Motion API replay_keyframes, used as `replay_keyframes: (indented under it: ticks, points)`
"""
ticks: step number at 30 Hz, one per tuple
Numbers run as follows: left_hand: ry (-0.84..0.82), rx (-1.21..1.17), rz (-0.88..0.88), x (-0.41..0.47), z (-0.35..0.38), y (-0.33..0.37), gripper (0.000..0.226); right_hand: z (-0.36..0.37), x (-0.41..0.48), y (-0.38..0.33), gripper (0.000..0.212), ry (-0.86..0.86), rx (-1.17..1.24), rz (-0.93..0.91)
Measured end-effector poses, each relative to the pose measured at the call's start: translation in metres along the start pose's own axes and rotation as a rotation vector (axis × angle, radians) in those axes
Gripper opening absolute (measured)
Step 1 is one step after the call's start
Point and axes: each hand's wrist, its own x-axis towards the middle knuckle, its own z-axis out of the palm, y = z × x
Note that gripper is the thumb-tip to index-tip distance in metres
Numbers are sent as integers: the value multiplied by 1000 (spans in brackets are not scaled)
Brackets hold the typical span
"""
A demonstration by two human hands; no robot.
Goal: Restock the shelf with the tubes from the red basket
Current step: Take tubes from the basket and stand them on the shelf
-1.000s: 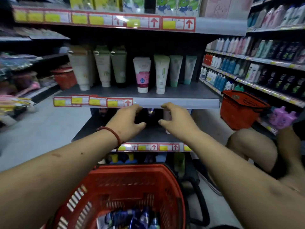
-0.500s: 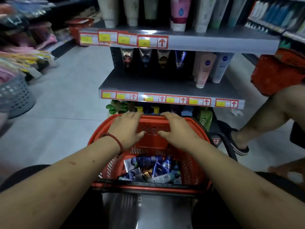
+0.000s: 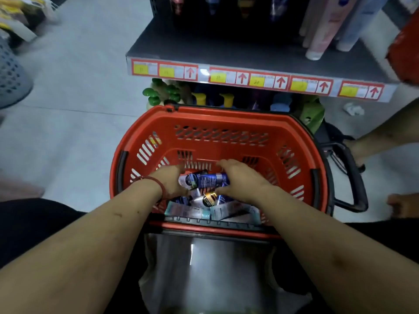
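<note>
Well to the left of the fingers [image 3: 180, 169], a grey basket [image 3: 11, 73] stands on the floor [image 3: 79, 98], apart from the work. Closer in, the left hand [image 3: 172, 181] is down inside the red basket [image 3: 222, 115]. A second ago it was up at the shelf edge, and half a second ago it was on the basket's far rim. Its fingers lie against the cap end of a blue tube [image 3: 208, 180], but whether they grip it I cannot tell. Just right of that tube, the right hand [image 3: 241, 181] has made the same drop, and its fingers and thumb curl round the tube's other end. Beneath both hands, nearer the person, the other tubes [image 3: 204, 208] lie heaped in the basket's bottom. Beyond the fingers and above them, the shelf [image 3: 226, 49] has bare space on its left part, with pale tubes [image 3: 322, 30] standing to the right. I judge that a fresh pick has begun: the blue tube is about to leave the basket, and plenty of stock is left to place.
</note>
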Motion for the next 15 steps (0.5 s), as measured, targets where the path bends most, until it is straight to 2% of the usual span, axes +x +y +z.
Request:
replay_keyframes:
  ticks: [3,8,12,15]
  points:
    - [-68,121,-8,15,6,-12,57,15,15,3,73,-76,-11,-12]
    - [-167,195,17,42,18,-23,40,39,43,6,74,-185,-13,-66]
    - [-352,248,20,66,32,-35,54,61,71,9,68,-249,40,-67]
    - [-512,315,24,80,41,-41,52,84,89,10,64,-346,38,-66]
